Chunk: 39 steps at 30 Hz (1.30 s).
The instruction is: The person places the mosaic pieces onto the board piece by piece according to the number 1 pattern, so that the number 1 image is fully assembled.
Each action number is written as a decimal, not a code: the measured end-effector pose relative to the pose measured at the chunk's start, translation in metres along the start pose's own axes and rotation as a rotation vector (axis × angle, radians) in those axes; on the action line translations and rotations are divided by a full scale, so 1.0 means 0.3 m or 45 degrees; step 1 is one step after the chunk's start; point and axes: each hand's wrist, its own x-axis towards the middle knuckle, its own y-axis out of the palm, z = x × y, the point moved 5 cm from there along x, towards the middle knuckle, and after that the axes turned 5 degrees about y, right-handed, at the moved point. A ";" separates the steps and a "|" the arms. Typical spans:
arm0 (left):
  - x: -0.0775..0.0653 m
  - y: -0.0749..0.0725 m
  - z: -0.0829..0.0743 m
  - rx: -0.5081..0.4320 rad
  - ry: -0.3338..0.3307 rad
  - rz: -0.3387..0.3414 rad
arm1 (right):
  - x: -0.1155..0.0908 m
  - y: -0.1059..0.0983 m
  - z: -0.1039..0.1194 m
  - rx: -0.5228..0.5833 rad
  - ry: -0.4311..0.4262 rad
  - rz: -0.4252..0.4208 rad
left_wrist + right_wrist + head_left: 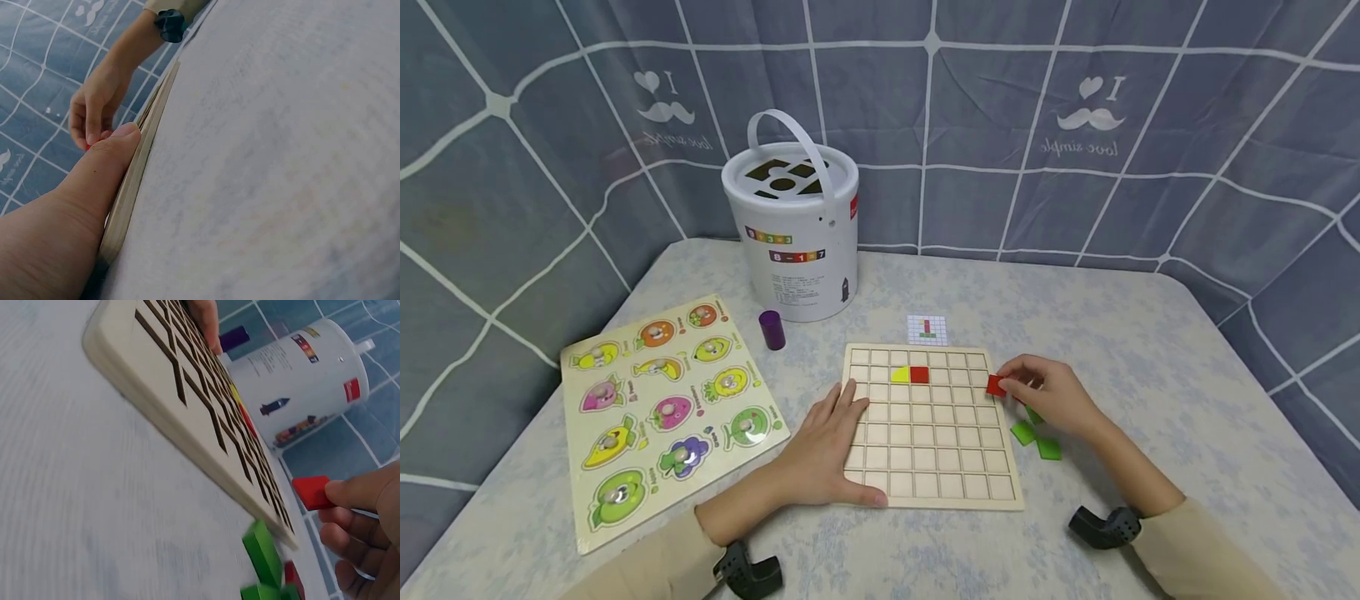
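A wooden grid board lies on the table. In its upper rows sit a yellow quarter-round tile and, right beside it, a red square tile. My left hand rests along the board's left edge with fingers spread, the thumb at the bottom corner. Over the board's right edge my right hand pinches another red square tile between thumb and fingers. Below that hand lie several green tiles, with a further red tile partly hidden among them.
A small pattern card lies behind the board. A white lidded bucket with a handle stands at the back, a purple cylinder in front of it. To the left is a fruit puzzle board. A grey checked cloth hangs behind the table.
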 end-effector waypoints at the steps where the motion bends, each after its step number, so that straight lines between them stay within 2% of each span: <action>1: 0.001 -0.001 -0.001 -0.004 0.001 -0.002 | 0.006 0.009 0.009 0.009 -0.003 0.011; 10: -0.001 -0.005 -0.001 -0.013 -0.002 0.000 | 0.058 0.089 0.078 0.079 -0.005 0.099; 17: -0.003 -0.005 0.001 -0.011 -0.006 -0.005 | 0.089 0.140 0.130 0.124 -0.075 0.132; 26: -0.005 -0.003 0.001 -0.005 -0.017 0.002 | 0.117 0.202 0.164 0.150 -0.130 0.183; 34: 0.000 -0.001 -0.002 -0.006 -0.006 0.003 | 0.127 0.235 0.169 0.141 -0.073 0.227; 39: 0.002 -0.003 -0.004 -0.009 -0.004 0.002 | 0.131 0.244 0.169 0.128 -0.095 0.237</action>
